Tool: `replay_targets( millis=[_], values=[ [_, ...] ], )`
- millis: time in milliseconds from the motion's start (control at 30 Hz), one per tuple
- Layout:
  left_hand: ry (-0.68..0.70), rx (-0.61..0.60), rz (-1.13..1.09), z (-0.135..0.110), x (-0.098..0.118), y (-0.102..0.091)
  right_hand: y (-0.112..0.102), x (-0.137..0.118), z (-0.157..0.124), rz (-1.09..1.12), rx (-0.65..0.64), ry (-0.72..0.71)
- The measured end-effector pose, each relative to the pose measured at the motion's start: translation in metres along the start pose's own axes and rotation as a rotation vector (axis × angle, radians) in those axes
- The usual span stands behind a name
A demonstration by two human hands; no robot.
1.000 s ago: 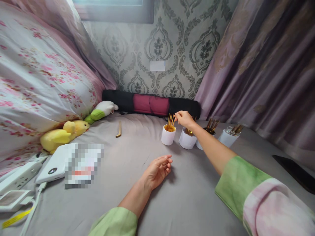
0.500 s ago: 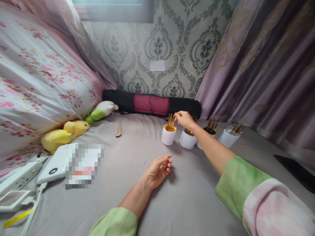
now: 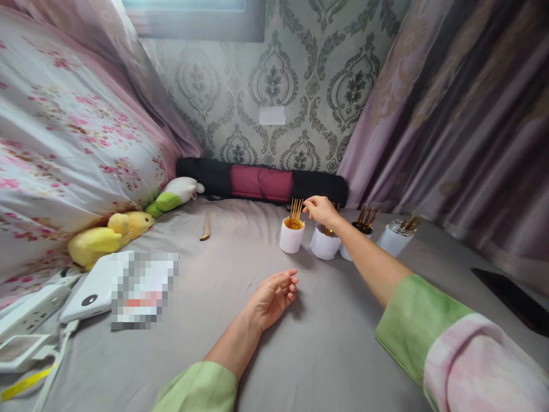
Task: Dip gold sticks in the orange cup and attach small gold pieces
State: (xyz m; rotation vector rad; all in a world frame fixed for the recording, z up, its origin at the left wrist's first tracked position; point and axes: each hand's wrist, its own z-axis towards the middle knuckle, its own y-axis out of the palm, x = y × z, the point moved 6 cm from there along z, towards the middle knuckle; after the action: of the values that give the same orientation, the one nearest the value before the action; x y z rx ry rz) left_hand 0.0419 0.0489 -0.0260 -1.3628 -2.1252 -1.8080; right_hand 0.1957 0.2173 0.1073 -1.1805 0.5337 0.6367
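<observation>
My right hand (image 3: 321, 211) reaches out over a row of small cups on the grey bed sheet (image 3: 223, 269). Its thumb and forefinger are pinched at the top of a thin golden stick in the leftmost white cup (image 3: 291, 241), which holds several such sticks (image 3: 295, 209). Under my wrist stands a second white cup (image 3: 323, 247), then a dark-rimmed cup (image 3: 361, 228) and a clear jar (image 3: 393, 241), each with brown sticks. My left hand (image 3: 272, 298) rests on the sheet with loosely curled, parted fingers and holds nothing.
A loose golden stick (image 3: 206, 228) lies to the left. Two plush toys, one yellow (image 3: 105, 236) and one white-green (image 3: 176, 193), a power bank (image 3: 91, 289) and a power strip (image 3: 26, 309) lie left. A black-maroon roll (image 3: 261, 182) lines the wall; a dark flat object (image 3: 510, 298) lies right.
Hardly anything has moved. My right hand stays pinched at the sticks in the leftmost cup, and the view has drifted slightly.
</observation>
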Motion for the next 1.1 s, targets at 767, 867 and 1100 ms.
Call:
replay_targets(
  millis=[767,867,1100],
  values=[
    [-0.005,0.01,0.003,-0.003,0.002,0.001,-0.03,0.016,-0.039,0.161,0.178,0.032],
    [-0.005,0.019,0.007,-0.004,0.002,0.002,-0.028,0.016,-0.051,0.234,0.174,0.054],
    [-0.006,0.017,-0.001,-0.003,0.002,0.002,-0.017,0.011,-0.077,0.346,0.181,0.069]
  ],
)
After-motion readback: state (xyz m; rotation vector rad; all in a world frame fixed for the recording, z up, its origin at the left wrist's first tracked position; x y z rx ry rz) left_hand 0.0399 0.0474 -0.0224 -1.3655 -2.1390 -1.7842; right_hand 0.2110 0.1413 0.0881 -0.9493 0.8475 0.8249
